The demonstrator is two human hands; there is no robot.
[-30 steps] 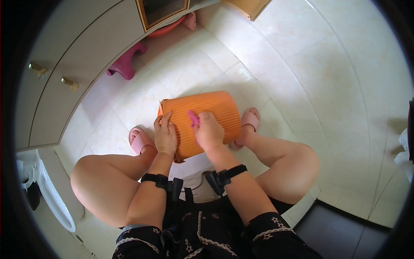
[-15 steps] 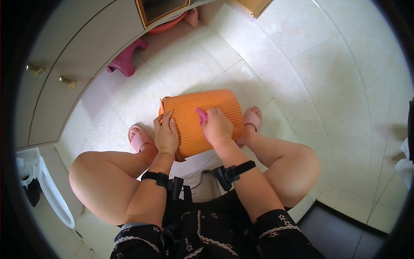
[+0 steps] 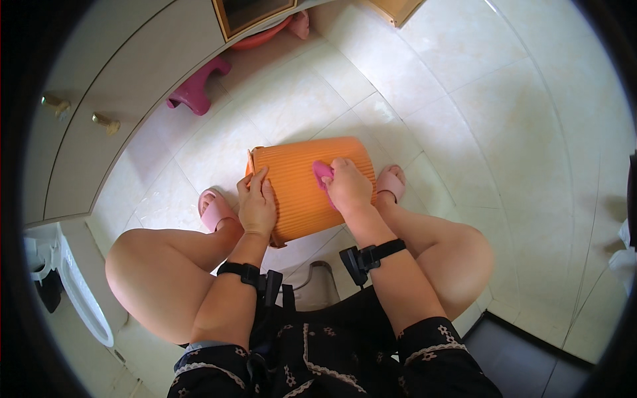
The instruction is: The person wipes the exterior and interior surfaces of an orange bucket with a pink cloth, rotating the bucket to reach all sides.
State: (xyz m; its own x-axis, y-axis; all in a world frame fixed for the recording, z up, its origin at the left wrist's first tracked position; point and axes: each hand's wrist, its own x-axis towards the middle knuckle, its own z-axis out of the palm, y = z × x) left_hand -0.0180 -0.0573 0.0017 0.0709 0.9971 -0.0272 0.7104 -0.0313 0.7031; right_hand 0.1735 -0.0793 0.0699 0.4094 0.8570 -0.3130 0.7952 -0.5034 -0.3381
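An orange ribbed bin [image 3: 298, 192] lies on its side on the floor between my feet, its rim end toward the left. My left hand [image 3: 257, 207] rests across that rim end with its fingers stretched and apart, touching the ribbed side. In my right hand [image 3: 348, 186] is a bunched pink cloth [image 3: 323, 174], pressed against the ribbed wall toward the bin's right end. Those fingers are closed around it. The inside of the bin is hidden from here.
Pink slippers [image 3: 217, 211] flank the bin. At the upper left, a magenta stool [image 3: 194, 91] stands by a grey cabinet [image 3: 142, 73] with knobs, and a red basin [image 3: 262, 36] is partly under it. A dark mat-like panel [image 3: 511, 351] lies lower right.
My right hand has slid a little to the right along the bin with the pink cloth, and more of the cloth shows. The left hand has stayed on the rim end.
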